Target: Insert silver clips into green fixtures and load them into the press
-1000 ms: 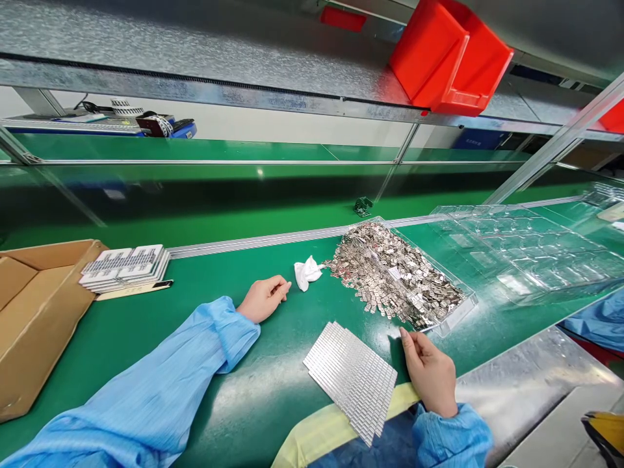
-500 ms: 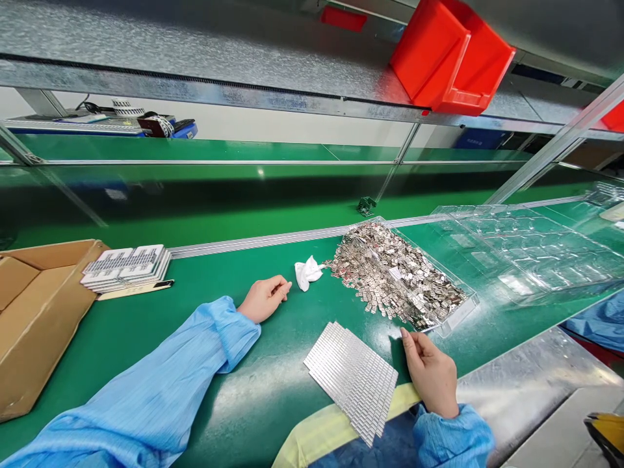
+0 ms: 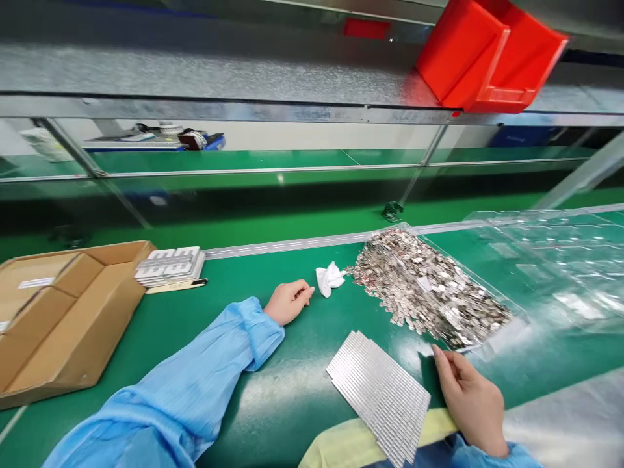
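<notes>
My left hand (image 3: pixel 290 302) rests on the green table with its fingers curled together. Whatever it may hold is hidden. Just right of its fingertips lies a crumpled white tissue (image 3: pixel 329 279). My right hand (image 3: pixel 470 393) is closed, thumb pressed to the fingers, near the front corner of a heap of small metal pieces (image 3: pixel 429 283). Anything in that pinch is too small to make out. The heap spills out of a clear plastic tray (image 3: pixel 502 338). Left of my right hand, silvery rectangular pieces lie in close rows as a slanted sheet (image 3: pixel 377 393), its near end over the table edge.
An open cardboard box (image 3: pixel 92 325) stands at the left beside a stack of white-and-grey panels (image 3: pixel 170 266). Clear moulded trays (image 3: pixel 560 260) lie at the right. A red bin (image 3: pixel 492 58) sits on the metal shelf (image 3: pixel 244 81) overhead. A small dark object (image 3: pixel 392 211) is at the back.
The camera view has turned left, so the table's contents appear farther right and more of the cardboard box shows. Both hands keep nearly the same pose and place among the things.
</notes>
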A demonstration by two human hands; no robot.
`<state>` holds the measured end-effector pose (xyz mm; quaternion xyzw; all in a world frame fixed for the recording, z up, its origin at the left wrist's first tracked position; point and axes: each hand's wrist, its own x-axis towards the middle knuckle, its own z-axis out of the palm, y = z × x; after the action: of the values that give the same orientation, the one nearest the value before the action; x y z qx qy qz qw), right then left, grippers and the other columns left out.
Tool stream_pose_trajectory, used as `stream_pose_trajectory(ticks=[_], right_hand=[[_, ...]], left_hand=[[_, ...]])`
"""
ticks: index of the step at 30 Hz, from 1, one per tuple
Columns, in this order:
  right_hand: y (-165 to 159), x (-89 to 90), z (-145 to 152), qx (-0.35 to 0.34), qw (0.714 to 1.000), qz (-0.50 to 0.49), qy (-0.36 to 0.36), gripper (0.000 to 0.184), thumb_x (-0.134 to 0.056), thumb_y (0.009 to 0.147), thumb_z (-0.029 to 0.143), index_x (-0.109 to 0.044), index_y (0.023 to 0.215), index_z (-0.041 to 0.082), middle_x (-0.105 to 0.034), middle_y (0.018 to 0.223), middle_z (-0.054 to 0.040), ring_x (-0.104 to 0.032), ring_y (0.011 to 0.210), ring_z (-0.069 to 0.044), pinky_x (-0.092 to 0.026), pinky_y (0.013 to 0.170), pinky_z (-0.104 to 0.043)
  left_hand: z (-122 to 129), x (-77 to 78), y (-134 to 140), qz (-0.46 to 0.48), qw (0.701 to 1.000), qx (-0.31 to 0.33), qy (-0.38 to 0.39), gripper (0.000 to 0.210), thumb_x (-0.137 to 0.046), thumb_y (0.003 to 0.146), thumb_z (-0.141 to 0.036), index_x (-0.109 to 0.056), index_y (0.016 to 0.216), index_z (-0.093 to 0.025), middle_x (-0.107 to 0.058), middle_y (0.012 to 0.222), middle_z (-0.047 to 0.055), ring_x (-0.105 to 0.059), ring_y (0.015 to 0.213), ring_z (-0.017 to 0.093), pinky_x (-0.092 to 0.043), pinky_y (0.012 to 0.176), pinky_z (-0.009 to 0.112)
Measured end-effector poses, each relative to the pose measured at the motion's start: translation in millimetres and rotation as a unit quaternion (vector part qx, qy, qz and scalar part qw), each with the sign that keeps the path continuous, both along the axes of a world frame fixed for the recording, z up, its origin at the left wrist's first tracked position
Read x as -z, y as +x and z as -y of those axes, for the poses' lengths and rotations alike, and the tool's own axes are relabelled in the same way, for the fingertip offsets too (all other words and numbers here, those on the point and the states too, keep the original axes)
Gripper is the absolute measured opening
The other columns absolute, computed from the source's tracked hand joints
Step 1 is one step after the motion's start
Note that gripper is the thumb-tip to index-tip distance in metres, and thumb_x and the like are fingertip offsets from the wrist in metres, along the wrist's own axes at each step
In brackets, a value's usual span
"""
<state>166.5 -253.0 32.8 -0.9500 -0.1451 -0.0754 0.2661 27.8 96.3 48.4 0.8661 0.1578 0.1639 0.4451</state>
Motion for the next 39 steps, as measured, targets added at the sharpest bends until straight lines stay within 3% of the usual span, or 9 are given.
stream_pose_trajectory(ticks=[6,14,39], right_hand=[[13,4.3,6,0.007,0.995,-0.087,-0.042,0.051,-0.041,0.070,0.072,-0.067,0.082,0.030,-0.068,0.077,-0.0028,-0.065,0.070,-0.033,-0.044,0.053,-0.035],[13,-4.7,2,0.019,0.988,-0.136,-0.063,0.052,-0.039,0.069,0.074,-0.065,0.082,0.032,-0.067,0.074,-0.0019,-0.064,0.074,-0.035,-0.046,0.058,-0.038],[15,9.9,10,-0.020,0.999,-0.037,-0.022,0.048,-0.045,0.077,0.071,-0.069,0.077,0.029,-0.066,0.067,-0.0042,-0.064,0.059,-0.031,-0.044,0.045,-0.033]], left_hand=[[0,0.4,4,0.007,1.000,-0.010,0.007,0.031,-0.045,0.090,-0.040,-0.058,0.071,-0.020,-0.066,0.061,0.000,-0.059,0.056,0.012,-0.043,0.056,0.021],[0,1.3,4,0.016,1.000,-0.007,-0.002,0.032,-0.046,0.090,-0.042,-0.058,0.072,-0.020,-0.066,0.061,0.000,-0.058,0.054,0.012,-0.043,0.055,0.021],[0,-1.9,2,0.014,1.000,-0.002,-0.002,0.032,-0.045,0.091,-0.042,-0.057,0.071,-0.020,-0.066,0.062,0.001,-0.061,0.057,0.013,-0.045,0.056,0.023]])
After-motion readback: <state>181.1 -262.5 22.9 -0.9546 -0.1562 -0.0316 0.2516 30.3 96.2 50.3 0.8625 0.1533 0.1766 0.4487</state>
